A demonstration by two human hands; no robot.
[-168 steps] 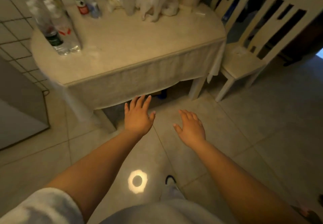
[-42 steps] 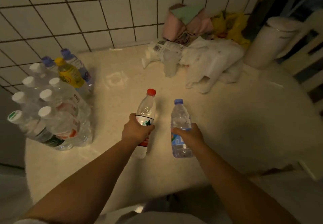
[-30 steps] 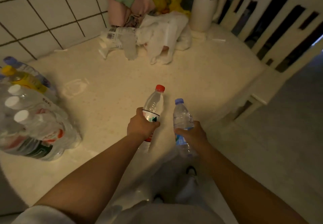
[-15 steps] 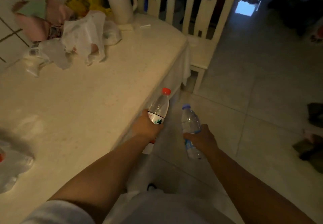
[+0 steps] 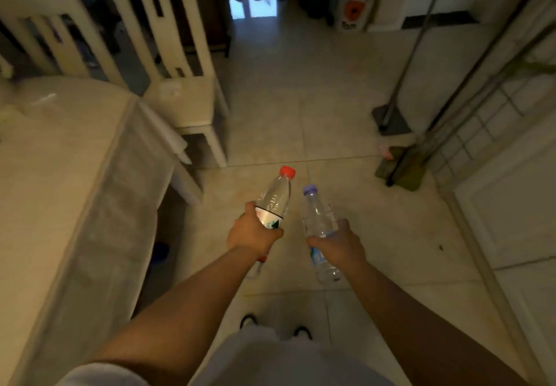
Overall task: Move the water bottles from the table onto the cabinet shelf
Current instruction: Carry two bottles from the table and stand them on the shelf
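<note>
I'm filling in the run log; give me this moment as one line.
left hand: grips red-capped bottle | right hand: grips purple-capped bottle | both over floor, beside table | cabinet shelf: not visible

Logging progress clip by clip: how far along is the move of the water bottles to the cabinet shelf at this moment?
Early, mid-carry. Done: two bottles are off the table. In hand: the left hand grips the red-capped bottle and the right hand grips the blue-capped bottle, both held over the tiled floor beside the table. Left: neither is shelved, and no cabinet shelf is clearly in view.
</note>
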